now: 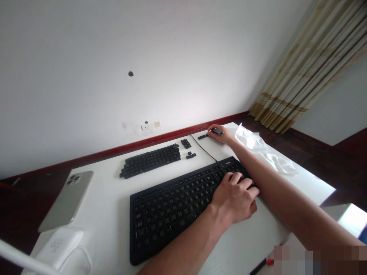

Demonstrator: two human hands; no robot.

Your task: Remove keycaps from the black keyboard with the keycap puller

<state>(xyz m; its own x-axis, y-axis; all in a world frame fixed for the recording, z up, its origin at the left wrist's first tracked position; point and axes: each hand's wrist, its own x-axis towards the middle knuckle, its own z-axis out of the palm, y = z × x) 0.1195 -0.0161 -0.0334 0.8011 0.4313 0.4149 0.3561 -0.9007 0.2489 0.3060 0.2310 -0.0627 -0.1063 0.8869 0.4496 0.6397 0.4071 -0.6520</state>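
Note:
A black keyboard [172, 206] lies at a slant across the white table, its keycaps off over most of the area I can see and its sockets bare. Over its right end rests my left hand [235, 194], fingers bent and somewhat apart; what lies under the fingertips is hidden. Farther off, near the table's back edge, my right hand [220, 134] is closed around a dark pen-like tool [217, 131]. Its fingertips are beside a short row of black keycaps [202, 136]. A large block of removed keycaps [151, 159] sits behind the keyboard, with smaller groups [185, 143] to its right.
A phone [69, 200] lies face down at the left, with a white charger [59, 246] and its cable in front. Crumpled clear plastic [252, 139] covers the right part of the table. The keyboard's cord [203, 148] runs backward. Wall and curtain [304, 68] stand behind.

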